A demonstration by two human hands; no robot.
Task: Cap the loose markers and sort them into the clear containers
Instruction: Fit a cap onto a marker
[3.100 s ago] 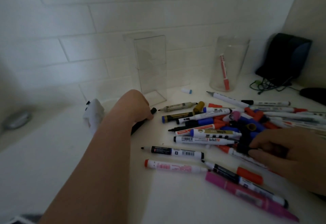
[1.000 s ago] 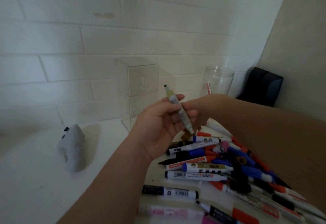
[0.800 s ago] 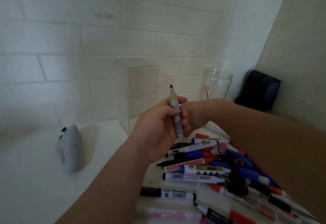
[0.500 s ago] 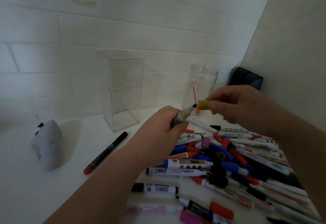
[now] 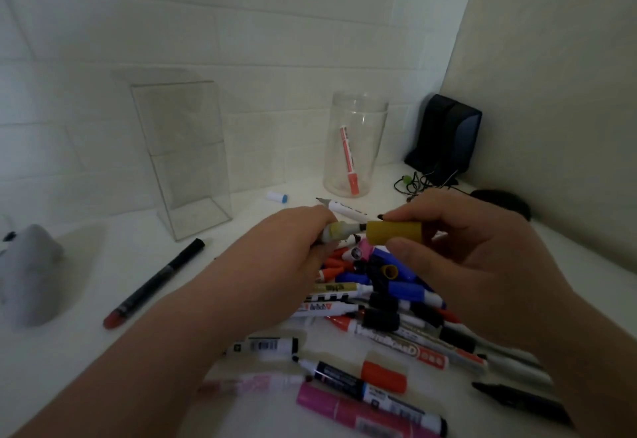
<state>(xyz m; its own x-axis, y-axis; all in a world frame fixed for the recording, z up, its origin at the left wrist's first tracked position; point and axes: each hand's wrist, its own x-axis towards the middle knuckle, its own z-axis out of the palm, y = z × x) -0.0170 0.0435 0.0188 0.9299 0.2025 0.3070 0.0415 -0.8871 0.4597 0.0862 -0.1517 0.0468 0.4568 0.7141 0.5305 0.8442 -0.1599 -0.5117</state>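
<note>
1. Where the tiled wall meets the plain side wall, a white table (image 5: 79, 361) fills the view
2. A pile of loose markers (image 5: 379, 299) and caps covers its near right part, below both hands
3. A tall square clear container (image 5: 186, 148) stands far left of the pile
4. A round clear jar (image 5: 356, 120) stands to its right, with one red marker (image 5: 348, 158) leaning inside
5. The left hand (image 5: 293, 251) is curled round the barrel of a yellow-collared marker (image 5: 339, 230), held level above the pile, nib pointing right
6. The right hand (image 5: 465, 248) pinches a yellow cap (image 5: 393, 232) between thumb and fingertips, its open mouth just at the nib
7. A black marker (image 5: 155, 282) with a red end lies alone left of the pile, near the square container
8. A small white cap (image 5: 277, 197) with a blue end lies between the two containers
</note>
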